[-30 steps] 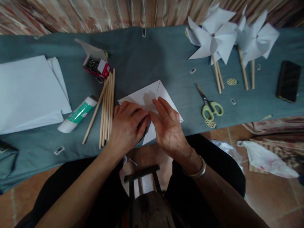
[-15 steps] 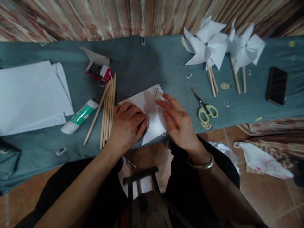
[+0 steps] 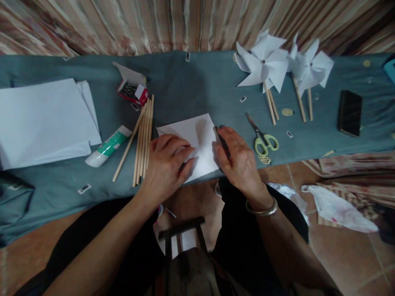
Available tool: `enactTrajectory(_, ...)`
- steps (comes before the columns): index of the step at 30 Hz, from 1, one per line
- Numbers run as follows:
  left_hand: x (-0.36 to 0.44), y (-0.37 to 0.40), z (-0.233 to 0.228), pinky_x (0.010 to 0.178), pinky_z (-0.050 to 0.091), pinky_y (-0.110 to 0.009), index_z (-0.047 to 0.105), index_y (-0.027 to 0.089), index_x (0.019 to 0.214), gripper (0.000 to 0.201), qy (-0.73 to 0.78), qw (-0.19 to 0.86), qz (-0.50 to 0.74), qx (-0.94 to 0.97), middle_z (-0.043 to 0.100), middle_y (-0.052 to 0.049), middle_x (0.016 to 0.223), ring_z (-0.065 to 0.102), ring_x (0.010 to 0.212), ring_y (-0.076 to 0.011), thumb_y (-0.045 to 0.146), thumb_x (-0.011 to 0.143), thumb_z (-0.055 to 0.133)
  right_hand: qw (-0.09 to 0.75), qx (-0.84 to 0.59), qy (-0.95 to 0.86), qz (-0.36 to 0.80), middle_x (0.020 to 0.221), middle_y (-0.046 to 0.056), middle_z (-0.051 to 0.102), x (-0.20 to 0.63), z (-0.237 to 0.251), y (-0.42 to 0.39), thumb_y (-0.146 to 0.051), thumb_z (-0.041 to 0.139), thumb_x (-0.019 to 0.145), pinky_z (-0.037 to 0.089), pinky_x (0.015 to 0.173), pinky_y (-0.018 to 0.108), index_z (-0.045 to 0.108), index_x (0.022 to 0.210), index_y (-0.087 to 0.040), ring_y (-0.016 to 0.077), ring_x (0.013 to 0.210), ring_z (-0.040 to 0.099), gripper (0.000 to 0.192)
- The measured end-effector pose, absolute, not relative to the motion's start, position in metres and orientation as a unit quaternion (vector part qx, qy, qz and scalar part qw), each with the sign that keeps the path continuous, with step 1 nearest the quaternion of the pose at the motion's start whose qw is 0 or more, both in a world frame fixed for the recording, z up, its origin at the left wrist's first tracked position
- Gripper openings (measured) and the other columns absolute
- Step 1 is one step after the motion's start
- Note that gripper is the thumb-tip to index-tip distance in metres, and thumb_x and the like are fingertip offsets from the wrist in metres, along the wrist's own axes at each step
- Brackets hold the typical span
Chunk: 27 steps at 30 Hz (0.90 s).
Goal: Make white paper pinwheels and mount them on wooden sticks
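Observation:
A white square of paper (image 3: 206, 144) with diagonal creases lies on the cloth-covered table in front of me. Over its left side, my left hand (image 3: 169, 158) holds it down with curled fingers; the paper under that hand is hidden. My right hand (image 3: 237, 158) is beside the right edge, thumb and fingers apart, the thumb close to the paper. Several thin wooden sticks (image 3: 144, 139) lie just left of my left hand. Right of my right hand are scissors (image 3: 261, 137) with green handles, their blades pointing away from me.
At left lie stacked white sheets (image 3: 46, 123) and a green-and-white glue tube (image 3: 108, 146). A small open red box (image 3: 133, 91) holds metal pieces. White paper pinwheels (image 3: 264, 61) on sticks lie at the back right, near a black phone (image 3: 349, 113). A curtain (image 3: 173, 24) hangs behind.
My right hand has moved off the paper's face to its right edge. The paper has turned slightly, and its upper right portion now lies flat. My view has shifted a little.

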<state>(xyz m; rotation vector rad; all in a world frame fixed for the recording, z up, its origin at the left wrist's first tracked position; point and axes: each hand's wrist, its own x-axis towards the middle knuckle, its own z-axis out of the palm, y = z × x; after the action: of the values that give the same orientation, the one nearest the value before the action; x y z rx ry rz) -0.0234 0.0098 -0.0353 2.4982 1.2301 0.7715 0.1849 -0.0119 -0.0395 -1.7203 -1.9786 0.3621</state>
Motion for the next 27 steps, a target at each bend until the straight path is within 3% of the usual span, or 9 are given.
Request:
enactTrajectory(10, -0.012, -0.019, -0.032, 0.091, 0.044, -0.046, 0.064, 0.018, 0.102, 0.013, 0.356, 0.094, 0.200, 0.908, 0.071, -0.004, 0.102, 0.060, 0.104, -0.0251, 0.021, 0.091, 0.058, 0.262, -0.634, -0.716, 0.133, 0.128, 0.013, 0.066, 0.190, -0.036, -0.021, -0.030, 0.040, 0.098, 0.047, 0.106, 0.049, 0.058, 0.129, -0.017, 0.0270, 0.120, 0.061, 0.038)
enactTrajectory(15, -0.013, -0.018, -0.033, 0.081, 0.044, -0.041, 0.065, 0.019, 0.095, 0.010, 0.352, 0.065, 0.187, 0.915, 0.072, -0.001, 0.092, 0.061, 0.092, -0.0229, 0.018, 0.092, 0.056, 0.267, -0.649, -0.699, 0.136, 0.125, 0.012, 0.068, 0.190, -0.034, -0.025, -0.030, 0.042, 0.097, 0.052, 0.102, 0.045, 0.060, 0.128, -0.017, 0.0263, 0.115, 0.065, 0.039)
enactTrajectory(20, -0.020, -0.018, -0.034, 0.070, 0.043, -0.038, 0.067, 0.015, 0.093, 0.012, 0.343, 0.037, 0.186, 0.920, 0.072, -0.005, 0.091, 0.061, 0.081, -0.0222, 0.015, 0.092, 0.056, 0.271, -0.656, -0.688, 0.149, 0.117, 0.012, 0.072, 0.190, -0.032, -0.028, -0.029, 0.046, 0.095, 0.055, 0.097, 0.042, 0.063, 0.125, -0.016, 0.0244, 0.108, 0.069, 0.036)
enactTrajectory(27, -0.031, -0.020, -0.037, 0.070, 0.048, -0.036, 0.067, 0.015, 0.096, 0.017, 0.370, 0.024, 0.191, 0.909, 0.071, -0.008, 0.094, 0.064, 0.082, -0.0219, 0.013, 0.093, 0.051, 0.279, -0.608, -0.721, 0.181, 0.128, 0.008, 0.067, 0.201, -0.030, -0.031, -0.013, 0.040, 0.090, 0.047, 0.108, 0.048, 0.063, 0.124, -0.021, 0.0221, 0.123, 0.060, 0.043)
